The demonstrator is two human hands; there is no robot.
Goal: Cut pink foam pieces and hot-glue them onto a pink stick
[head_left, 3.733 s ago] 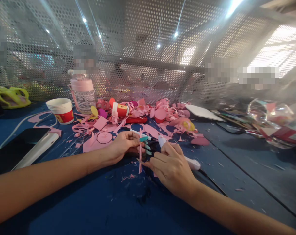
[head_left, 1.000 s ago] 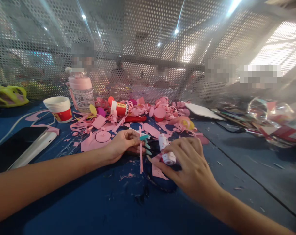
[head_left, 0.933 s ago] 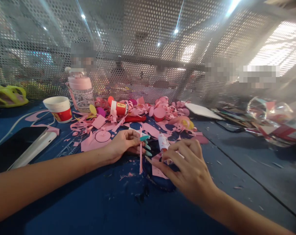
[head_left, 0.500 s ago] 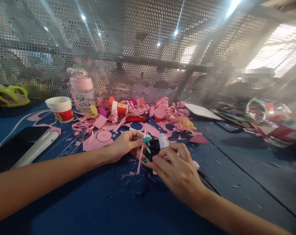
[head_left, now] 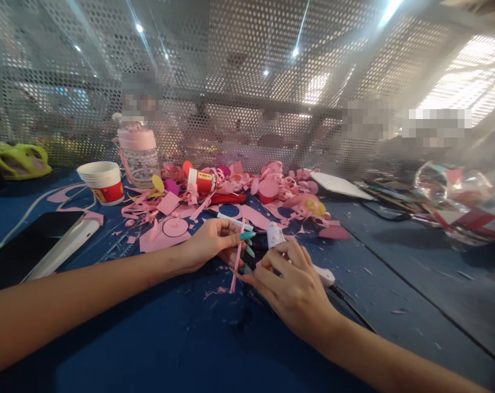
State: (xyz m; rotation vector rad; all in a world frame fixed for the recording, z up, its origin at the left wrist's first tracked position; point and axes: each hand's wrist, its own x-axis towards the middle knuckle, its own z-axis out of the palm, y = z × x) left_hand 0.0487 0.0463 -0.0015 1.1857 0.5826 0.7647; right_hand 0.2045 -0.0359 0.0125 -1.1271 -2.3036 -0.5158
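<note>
My left hand (head_left: 208, 244), with long teal nails, pinches a thin pink strip (head_left: 237, 263) that stands slightly tilted on the blue table (head_left: 149, 338). My right hand (head_left: 290, 286) is close beside it, fingers curled around a white corded pen-shaped tool (head_left: 280, 246) whose tip points up and away. The fingertips of both hands meet near the strip's lower end, over a small pink piece and a dark patch on the table. What lies under my right palm is hidden.
Pink paper scraps (head_left: 247, 191) pile up behind the hands, with a red-and-white can (head_left: 202, 181), a paper cup (head_left: 102, 183) and a pink-lidded bottle (head_left: 138, 153). A phone (head_left: 30, 245) lies at left, clear plastic bags (head_left: 455, 199) at right. A perforated metal screen (head_left: 247, 82) closes the back.
My right hand drew back toward the strip and lowered, the white tool swinging from lying across my fingers to pointing upward. The pink strip tilted slightly. My left hand stayed put.
</note>
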